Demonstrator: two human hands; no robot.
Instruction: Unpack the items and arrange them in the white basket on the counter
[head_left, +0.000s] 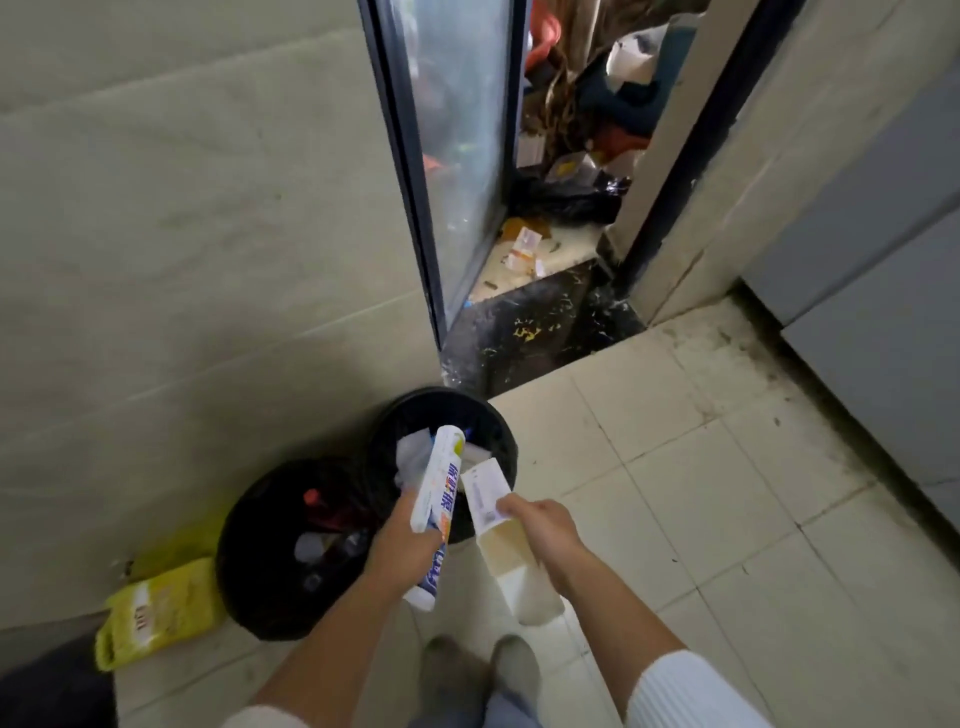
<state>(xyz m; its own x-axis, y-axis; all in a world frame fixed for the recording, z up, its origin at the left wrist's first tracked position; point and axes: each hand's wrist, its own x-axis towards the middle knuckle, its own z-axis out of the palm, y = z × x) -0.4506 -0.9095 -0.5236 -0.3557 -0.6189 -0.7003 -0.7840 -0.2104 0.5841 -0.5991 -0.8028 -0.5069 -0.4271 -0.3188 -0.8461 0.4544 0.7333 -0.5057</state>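
Two things are held above the floor. A white toothpaste tube (439, 478) with blue lettering is gripped around its middle by the left hand (402, 540), whose fingers are curled round it. An open white carton (506, 558) is gripped near its upper, flapped end by the right hand (540, 525). The tube is tilted with its upper end over the farther black bin (501, 434), and the carton hangs just beside the tube, at that bin's near rim. White waste is seen inside. A nearer black bin (249, 571) is filled with dark clutter. A yellow bag (156, 608) is laid against the pale wall (182, 234). The floor tiles (727, 493) are stained near a dark threshold (524, 332), beyond which a glass door (457, 130) and a littered room are seen.
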